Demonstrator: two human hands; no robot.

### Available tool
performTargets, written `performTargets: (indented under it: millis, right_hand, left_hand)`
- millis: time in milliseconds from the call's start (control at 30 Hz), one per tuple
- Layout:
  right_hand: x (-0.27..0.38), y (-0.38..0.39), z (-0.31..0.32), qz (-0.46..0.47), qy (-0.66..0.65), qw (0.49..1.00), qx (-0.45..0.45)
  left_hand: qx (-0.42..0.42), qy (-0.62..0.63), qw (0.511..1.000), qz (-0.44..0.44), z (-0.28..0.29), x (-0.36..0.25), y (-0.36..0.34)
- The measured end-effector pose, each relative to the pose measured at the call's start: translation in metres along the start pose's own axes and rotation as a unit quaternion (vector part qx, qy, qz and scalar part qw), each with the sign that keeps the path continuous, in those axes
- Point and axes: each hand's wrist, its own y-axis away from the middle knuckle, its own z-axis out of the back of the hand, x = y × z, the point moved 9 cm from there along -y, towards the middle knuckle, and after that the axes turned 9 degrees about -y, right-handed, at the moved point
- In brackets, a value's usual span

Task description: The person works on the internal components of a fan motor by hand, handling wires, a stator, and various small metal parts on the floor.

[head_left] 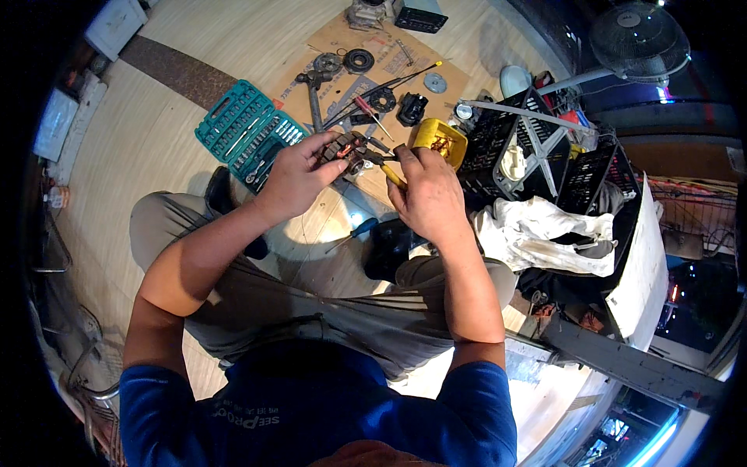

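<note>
My left hand [297, 180] is wrapped round a dark ring-shaped motor stator [336, 148] with copper-coloured windings, held up in front of my knees. My right hand [433, 194] grips a pair of pliers [394, 178] by its yellow handles. The pliers' jaws reach left to the stator's near-right side; whether they pinch a wire is too small to tell. Just beyond my right hand stands a yellow container [457, 134] with bits of copper wire in it. A red-handled screwdriver [366, 107] lies beyond the stator.
A teal socket set [227, 117] lies unfolded at the left. On cardboard [455, 78] are a hammer [314, 101], a black ring [359, 60] and other parts. A blue screwdriver [362, 227] lies between my feet. Black crates [490, 132], white cloth [506, 226] and a fan [638, 43] stand right.
</note>
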Motion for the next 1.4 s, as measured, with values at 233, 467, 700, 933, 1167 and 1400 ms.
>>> performTargets:
  millis: [233,467,700,933,1167,1400]
  right_hand:
    - [0.001,0.001,-0.009,0.019,0.092,0.995,-0.022]
    - [0.007,0.001,-0.008,0.049,0.13,0.988,-0.071]
    - [-0.018,-0.002,-0.022,-0.037,-0.006,0.999,-0.037]
    - [-0.067,-0.005,-0.015,-0.129,-0.245,0.941,-0.196]
    - [-0.223,0.042,-0.222,-0.358,-0.125,0.92,0.099]
    - [-0.196,0.112,-0.351,-0.441,-0.089,0.86,0.24]
  left_hand:
    - [-0.024,-0.101,0.995,-0.01,0.004,-0.008,0.004]
    - [-0.03,-0.1,0.995,-0.008,0.005,-0.007,0.003]
    - [-0.034,-0.085,0.995,-0.025,0.009,-0.016,0.004]
    - [-0.021,0.021,0.998,0.05,0.013,-0.005,0.0]
    - [0.018,0.202,0.977,0.071,0.0,0.006,-0.011]
    - [0.029,0.243,0.966,0.078,0.01,0.007,-0.005]
